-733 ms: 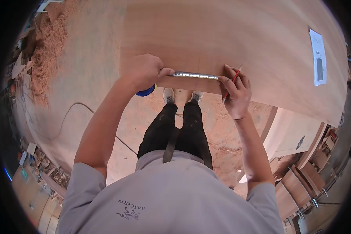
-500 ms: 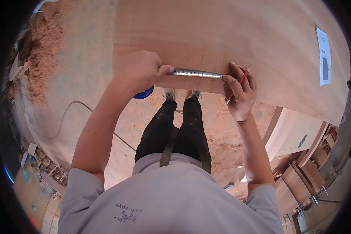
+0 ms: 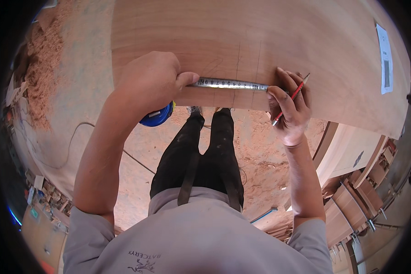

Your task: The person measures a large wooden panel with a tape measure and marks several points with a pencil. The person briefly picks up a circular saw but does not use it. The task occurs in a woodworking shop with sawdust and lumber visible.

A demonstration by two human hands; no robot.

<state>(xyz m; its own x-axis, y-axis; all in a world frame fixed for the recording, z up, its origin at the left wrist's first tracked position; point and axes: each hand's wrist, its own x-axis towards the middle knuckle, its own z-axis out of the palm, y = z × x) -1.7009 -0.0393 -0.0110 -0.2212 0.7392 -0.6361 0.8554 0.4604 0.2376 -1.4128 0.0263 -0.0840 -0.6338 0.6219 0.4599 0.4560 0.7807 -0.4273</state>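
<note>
Across a reddish-brown wooden board [image 3: 182, 27] stretches the silver blade of a tape measure [image 3: 228, 84], near the board's close edge. My left hand [image 3: 150, 75] is closed on the tape measure, its thumb on the blade; the blue case [image 3: 157, 117] shows beneath that hand, past the edge. At the blade's other end, the fingers of my right hand [image 3: 290, 109] pinch the tape's tip. A red pencil [image 3: 298, 89] is also gripped there, its point directed up and right. Thin pencil lines run across the board around the blade.
A white paper label [image 3: 384, 61] lies on the board's right side. Sawdust [image 3: 43, 77] is heaped at the far left, and a cable [image 3: 139, 160] crosses the floor. Stacked wooden panels [image 3: 351, 148] and clamps [image 3: 371, 224] are at the right, below the board.
My hands have moved apart, the left one leftward and the right one rightward, and more blade shows between them. More of the blue case is visible. The view has shifted slightly.
</note>
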